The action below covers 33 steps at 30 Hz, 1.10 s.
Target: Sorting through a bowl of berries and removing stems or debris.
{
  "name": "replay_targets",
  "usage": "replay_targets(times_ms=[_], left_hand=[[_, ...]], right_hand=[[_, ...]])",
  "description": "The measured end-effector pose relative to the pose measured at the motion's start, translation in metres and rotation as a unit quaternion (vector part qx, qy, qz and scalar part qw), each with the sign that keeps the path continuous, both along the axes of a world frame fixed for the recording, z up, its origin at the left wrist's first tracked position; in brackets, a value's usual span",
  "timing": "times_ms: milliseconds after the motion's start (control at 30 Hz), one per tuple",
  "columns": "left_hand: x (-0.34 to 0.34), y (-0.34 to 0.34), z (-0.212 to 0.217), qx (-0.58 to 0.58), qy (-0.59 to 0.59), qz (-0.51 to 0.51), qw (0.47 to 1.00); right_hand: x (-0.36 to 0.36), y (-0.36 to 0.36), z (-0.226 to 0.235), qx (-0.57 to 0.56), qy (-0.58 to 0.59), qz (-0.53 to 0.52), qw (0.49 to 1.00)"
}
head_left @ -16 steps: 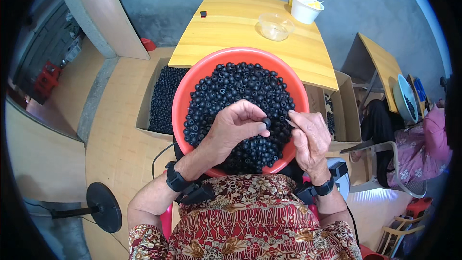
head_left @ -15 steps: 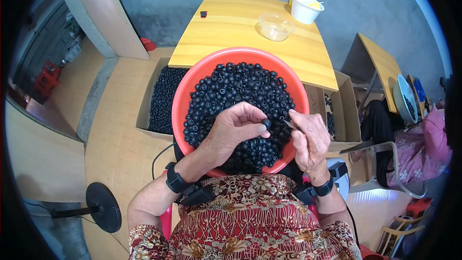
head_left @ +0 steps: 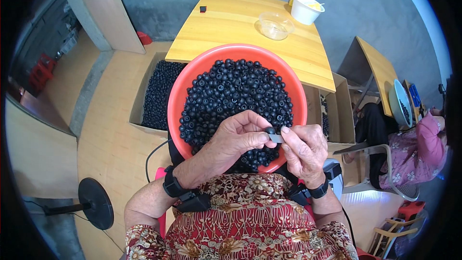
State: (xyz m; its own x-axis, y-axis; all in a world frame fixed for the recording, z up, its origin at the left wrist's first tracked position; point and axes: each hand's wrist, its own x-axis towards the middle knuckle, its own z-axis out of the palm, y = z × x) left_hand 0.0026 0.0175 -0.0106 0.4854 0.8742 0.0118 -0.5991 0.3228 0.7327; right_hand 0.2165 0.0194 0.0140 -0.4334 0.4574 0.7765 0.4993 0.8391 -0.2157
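A small black round piece (head_left: 270,130) is pinched in the fingertips of the left hand (head_left: 238,137), just above the near rim of the red basin (head_left: 178,96). The right hand (head_left: 303,147) meets it, its thumb and forefinger closed on a small grey strip (head_left: 276,138) touching the piece. The basin is full of similar black pieces (head_left: 231,91) and stands before a yellow table (head_left: 231,24).

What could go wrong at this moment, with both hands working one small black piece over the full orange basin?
The black piece is pinched only at fingertips between left hand and right hand; a slip could lose it among the identical pieces. The orange basin, heaped and seemingly on the lap, might tip and spill.
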Motion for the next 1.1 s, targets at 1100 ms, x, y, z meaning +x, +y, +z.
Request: replay_targets(times_ms=[1100], left_hand=[[0.003,-0.016,0.019,0.036,-0.095,-0.057,0.993]], right_hand=[[0.008,0.027,-0.016,-0.017,0.020,-0.042,0.999]])
